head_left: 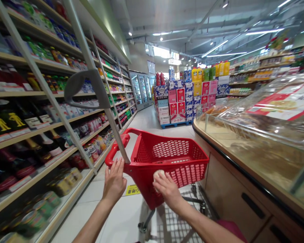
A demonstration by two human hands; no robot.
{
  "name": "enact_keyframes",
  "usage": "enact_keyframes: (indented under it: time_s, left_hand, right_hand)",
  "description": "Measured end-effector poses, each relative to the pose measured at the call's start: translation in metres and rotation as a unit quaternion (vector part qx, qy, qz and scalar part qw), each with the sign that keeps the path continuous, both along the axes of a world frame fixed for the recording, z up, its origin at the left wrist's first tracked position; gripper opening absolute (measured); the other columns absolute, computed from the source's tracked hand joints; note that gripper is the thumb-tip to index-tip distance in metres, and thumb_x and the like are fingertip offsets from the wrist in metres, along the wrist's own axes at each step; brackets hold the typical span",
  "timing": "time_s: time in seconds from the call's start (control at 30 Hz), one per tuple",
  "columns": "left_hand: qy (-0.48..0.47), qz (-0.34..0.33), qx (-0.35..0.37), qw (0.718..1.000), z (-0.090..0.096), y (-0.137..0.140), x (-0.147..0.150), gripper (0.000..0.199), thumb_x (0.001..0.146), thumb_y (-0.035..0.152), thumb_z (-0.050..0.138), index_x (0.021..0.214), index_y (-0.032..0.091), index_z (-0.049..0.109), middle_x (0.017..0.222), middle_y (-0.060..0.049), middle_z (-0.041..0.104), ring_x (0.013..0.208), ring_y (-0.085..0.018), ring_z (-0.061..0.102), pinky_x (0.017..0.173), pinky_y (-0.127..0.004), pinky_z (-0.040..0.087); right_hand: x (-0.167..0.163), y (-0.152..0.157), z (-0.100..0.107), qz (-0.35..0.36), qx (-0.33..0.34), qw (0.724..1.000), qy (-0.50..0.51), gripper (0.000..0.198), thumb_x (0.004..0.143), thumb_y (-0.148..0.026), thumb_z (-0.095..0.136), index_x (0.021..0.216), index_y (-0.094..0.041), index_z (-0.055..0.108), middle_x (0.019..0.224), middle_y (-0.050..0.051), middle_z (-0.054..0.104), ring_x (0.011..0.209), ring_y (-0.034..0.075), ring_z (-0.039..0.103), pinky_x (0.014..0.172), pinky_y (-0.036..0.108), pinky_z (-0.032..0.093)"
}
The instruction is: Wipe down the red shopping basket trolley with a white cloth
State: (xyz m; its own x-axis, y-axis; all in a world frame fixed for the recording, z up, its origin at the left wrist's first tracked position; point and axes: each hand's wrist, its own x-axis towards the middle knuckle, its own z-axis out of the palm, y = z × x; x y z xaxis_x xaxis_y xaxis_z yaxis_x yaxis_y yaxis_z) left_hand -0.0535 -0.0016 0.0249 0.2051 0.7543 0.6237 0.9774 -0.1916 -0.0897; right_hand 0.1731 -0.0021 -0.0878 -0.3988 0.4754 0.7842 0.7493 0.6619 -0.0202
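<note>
A red plastic shopping cart [139,168] with perforated basket walls stands before me, turned sideways. A grey pole with a grey looped grip [91,89] rises from its handle end. My left hand [114,180] lies against the red handle [111,157] near the foot of the pole, fingers stretched out and holding nothing. Against the basket's near side, my right hand [166,189] presses a bunched whitish cloth [158,174]. Its fingers cover most of that cloth. Below the basket, the cart's grey legs, wheels and a lower wire rack [172,222] show.
Tall shelves [48,131] of bottles and cans line the left. A glass-edged counter [223,141] with clear plastic food packs [273,104] stands close on the right. Stacked drink cartons [177,101] rise ahead. A yellow sign [132,190] lies on the floor.
</note>
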Motion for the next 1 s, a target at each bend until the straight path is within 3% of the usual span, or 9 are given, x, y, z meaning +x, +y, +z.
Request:
enact_keyframes:
  time_s: [0.07, 0.13, 0.23, 0.33, 0.47, 0.6, 0.8, 0.93, 1.0]
  left_hand:
    - [-0.018, -0.003, 0.049, 0.999, -0.005, -0.003, 0.015, 0.064, 0.07, 0.011, 0.037, 0.132, 0.01, 0.021, 0.136, -0.014, 0.033, 0.128, -0.024, 0.023, 0.104, -0.047, 0.016]
    - [0.003, -0.036, 0.055, 0.998, -0.01, -0.003, 0.034, 0.063, 0.071, 0.011, 0.037, 0.132, 0.01, 0.023, 0.137, -0.014, 0.031, 0.128, -0.023, 0.022, 0.105, -0.045, 0.016]
    - [0.057, -0.081, -0.013, 0.995, -0.017, -0.001, 0.059, 0.059, 0.068, 0.01, 0.038, 0.127, 0.011, 0.036, 0.133, -0.01, 0.038, 0.126, -0.022, 0.028, 0.105, -0.044, 0.014]
    - [0.067, -0.064, -0.049, 0.994, -0.018, 0.003, 0.071, 0.055, 0.067, 0.011, 0.039, 0.121, 0.011, 0.044, 0.13, -0.01, 0.043, 0.124, -0.024, 0.033, 0.105, -0.045, 0.014]
    - [0.066, -0.038, -0.056, 0.996, -0.013, 0.005, 0.073, 0.05, 0.068, 0.014, 0.039, 0.117, 0.008, 0.048, 0.126, -0.014, 0.047, 0.12, -0.025, 0.038, 0.105, -0.046, 0.014]
    - [0.063, -0.042, -0.051, 0.996, -0.018, 0.006, 0.07, 0.053, 0.068, 0.013, 0.038, 0.12, 0.011, 0.045, 0.128, -0.012, 0.044, 0.121, -0.025, 0.036, 0.104, -0.05, 0.011]
    - [0.064, -0.034, -0.035, 0.997, -0.031, 0.008, 0.068, 0.058, 0.068, 0.011, 0.035, 0.126, 0.012, 0.037, 0.133, -0.012, 0.037, 0.125, -0.026, 0.03, 0.103, -0.052, 0.011]
    - [0.07, -0.033, -0.026, 0.997, -0.035, 0.008, 0.065, 0.059, 0.068, 0.01, 0.034, 0.128, 0.012, 0.034, 0.134, -0.012, 0.036, 0.124, -0.025, 0.031, 0.103, -0.052, 0.01]
    - [0.077, -0.034, -0.021, 0.996, -0.037, 0.009, 0.064, 0.058, 0.069, 0.01, 0.033, 0.128, 0.01, 0.035, 0.134, -0.011, 0.036, 0.125, -0.024, 0.031, 0.104, -0.051, 0.009]
  right_hand:
    - [0.013, 0.003, 0.008, -0.024, 0.015, 0.999, 0.025, 0.032, 0.086, -0.015, 0.037, 0.111, -0.024, 0.055, 0.12, 0.004, 0.054, 0.121, 0.018, 0.036, 0.101, 0.044, 0.023]
    - [0.023, 0.006, 0.004, -0.028, 0.012, 0.999, 0.013, 0.031, 0.086, -0.014, 0.038, 0.108, -0.024, 0.057, 0.118, 0.003, 0.055, 0.119, 0.018, 0.039, 0.101, 0.043, 0.025]
    - [0.036, 0.007, -0.018, -0.016, -0.018, 0.999, -0.028, 0.027, 0.086, -0.014, 0.04, 0.097, -0.025, 0.062, 0.108, 0.0, 0.062, 0.108, 0.015, 0.05, 0.096, 0.036, 0.033]
    - [0.048, 0.007, -0.02, -0.038, -0.014, 0.999, -0.013, 0.029, 0.086, -0.014, 0.039, 0.103, -0.024, 0.06, 0.112, 0.002, 0.06, 0.113, 0.016, 0.046, 0.098, 0.039, 0.031]
    - [0.065, 0.011, -0.005, -0.068, 0.014, 0.998, 0.009, 0.033, 0.086, -0.012, 0.037, 0.11, -0.024, 0.056, 0.118, 0.004, 0.055, 0.12, 0.018, 0.038, 0.101, 0.044, 0.024]
    - [0.082, 0.003, -0.021, -0.062, -0.035, 0.997, -0.025, 0.031, 0.084, -0.01, 0.039, 0.096, -0.025, 0.063, 0.104, 0.001, 0.064, 0.106, 0.015, 0.053, 0.096, 0.037, 0.034]
    - [0.106, 0.002, -0.018, -0.114, -0.015, 0.993, 0.021, 0.038, 0.084, -0.009, 0.035, 0.112, -0.024, 0.056, 0.119, 0.005, 0.054, 0.119, 0.017, 0.039, 0.101, 0.044, 0.024]
    - [0.124, 0.0, -0.029, -0.116, -0.061, 0.991, -0.007, 0.035, 0.081, -0.005, 0.039, 0.097, -0.025, 0.064, 0.103, 0.002, 0.064, 0.106, 0.016, 0.053, 0.097, 0.04, 0.032]
    - [0.133, -0.003, -0.031, -0.124, -0.07, 0.99, -0.01, 0.036, 0.08, -0.005, 0.039, 0.099, -0.024, 0.063, 0.106, 0.003, 0.063, 0.106, 0.016, 0.053, 0.097, 0.04, 0.032]
